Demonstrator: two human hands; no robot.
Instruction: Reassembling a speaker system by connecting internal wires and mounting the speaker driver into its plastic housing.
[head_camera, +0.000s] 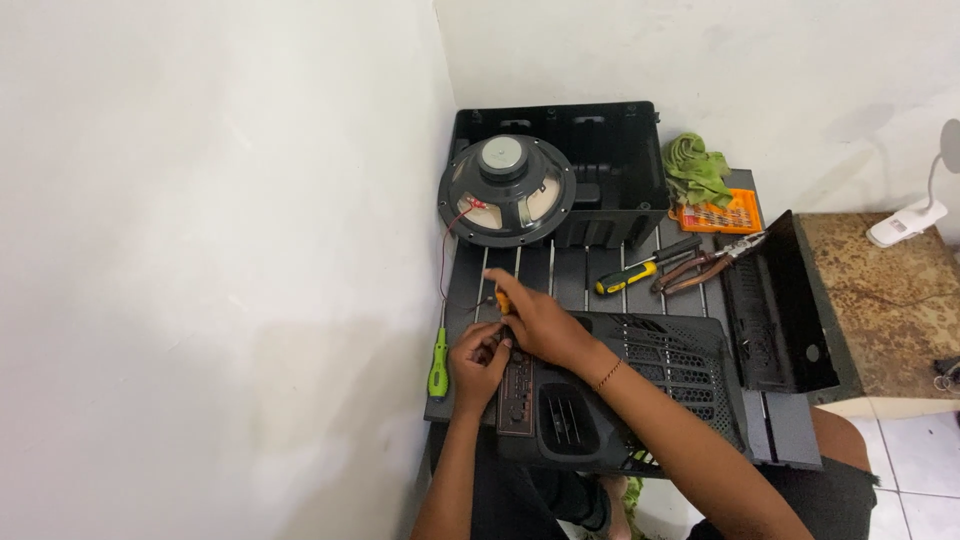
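A black plastic grille panel (640, 385) lies flat at the near edge of the table (590, 272), with a small reddish control plate (517, 390) set into its left end. Both hands meet right over that plate. The right hand (535, 322) is closed around an orange-handled screwdriver (502, 300), pinching it with the tip pointed down at the plate. The left hand (478, 362) is curled in beside it, fingertips pressed together on the plate's top edge; what they pinch is too small to tell.

Just left of the left hand a green-handled screwdriver (438, 365) lies along the table's edge. Farther back, a round speaker (507, 190) rests magnet-up, tilted against a black plastic box (600, 165), with a thin red wire (447, 255) trailing from it toward the hands. To the right lie a yellow-and-black screwdriver (640, 272) and pliers (705, 265), then a black panel (775, 305) standing on edge. A green rag (695, 170) and an orange bit case (720, 213) sit by the wall.
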